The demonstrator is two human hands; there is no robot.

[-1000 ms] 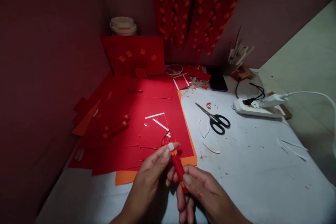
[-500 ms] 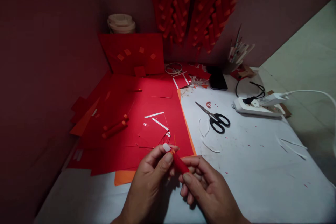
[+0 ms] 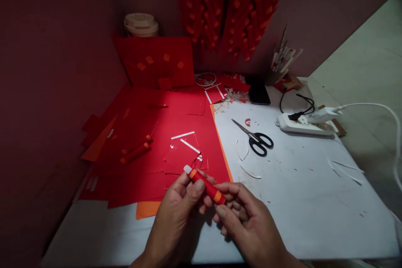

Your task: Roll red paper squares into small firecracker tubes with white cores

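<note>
Both my hands hold a small rolled red paper tube (image 3: 205, 185) with orange bands near each end and a white tip at its upper left. My left hand (image 3: 179, 222) pinches the tube's middle between thumb and fingers. My right hand (image 3: 248, 228) grips its lower right end with thumb and fingertips. The tube lies tilted above the front edge of the red paper sheets (image 3: 176, 125). Two similar red tubes (image 3: 135, 150) lie on the sheets to the left.
Black-handled scissors (image 3: 256, 138) lie on the white table (image 3: 307, 201) to the right. Behind them are a white power strip (image 3: 301, 124) with cables, a dark phone (image 3: 259, 92), a pen holder (image 3: 279, 69) and a red paper hanging (image 3: 226, 8) on the wall.
The tube has turned from nearly upright to slanted, so its orange bands now show. My hands have shifted slightly up and left with it.
</note>
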